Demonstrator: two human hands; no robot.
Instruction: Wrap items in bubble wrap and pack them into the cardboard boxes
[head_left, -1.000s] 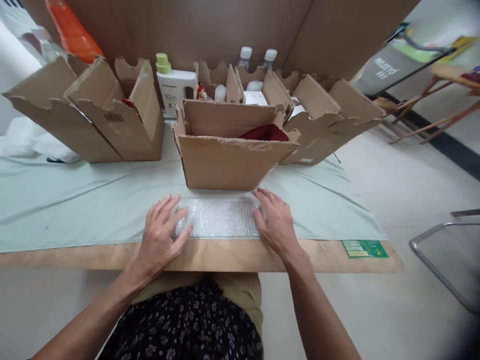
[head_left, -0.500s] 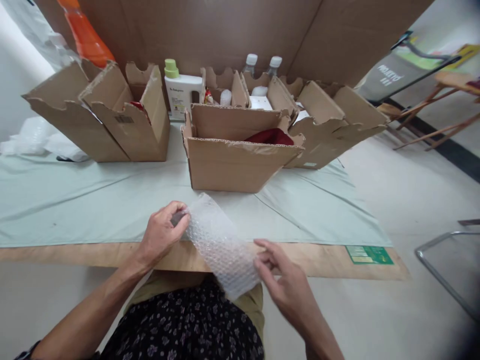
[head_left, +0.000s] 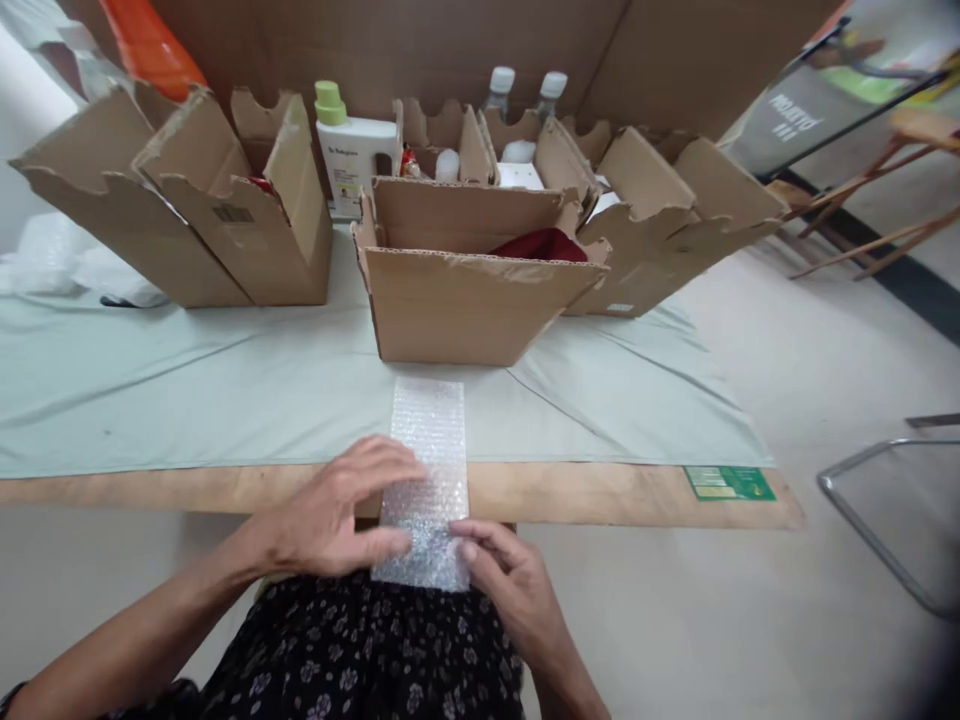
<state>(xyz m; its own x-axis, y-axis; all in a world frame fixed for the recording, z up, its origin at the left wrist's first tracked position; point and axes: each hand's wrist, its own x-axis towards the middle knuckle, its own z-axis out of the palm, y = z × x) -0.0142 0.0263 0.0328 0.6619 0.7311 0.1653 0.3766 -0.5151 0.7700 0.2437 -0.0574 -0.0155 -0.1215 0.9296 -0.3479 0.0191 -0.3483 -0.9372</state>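
A strip of clear bubble wrap (head_left: 427, 420) lies lengthwise in front of me, its far part on the table cloth and its near end over the table edge by my lap. My left hand (head_left: 352, 505) is over its left side, thumb and fingers spread apart. On the near right edge, my right hand (head_left: 510, 575) pinches the bubble wrap between thumb and forefinger. Beyond the strip's far end stands a cardboard box (head_left: 450, 310) with dark red cloth (head_left: 544, 245) inside.
More cut-down cardboard boxes (head_left: 292, 240) stand at the left and right rear. A white bottle with a green cap (head_left: 352, 160) and an orange bottle (head_left: 150, 45) are behind. The table's wooden edge (head_left: 585, 490) carries a green label (head_left: 729, 484). A metal frame (head_left: 855, 520) is at right.
The bubble wrap has turned from slanted to straight and been laid down. My left hand has let go of its far corner and moved nearer; my right hand has moved left onto its edge.
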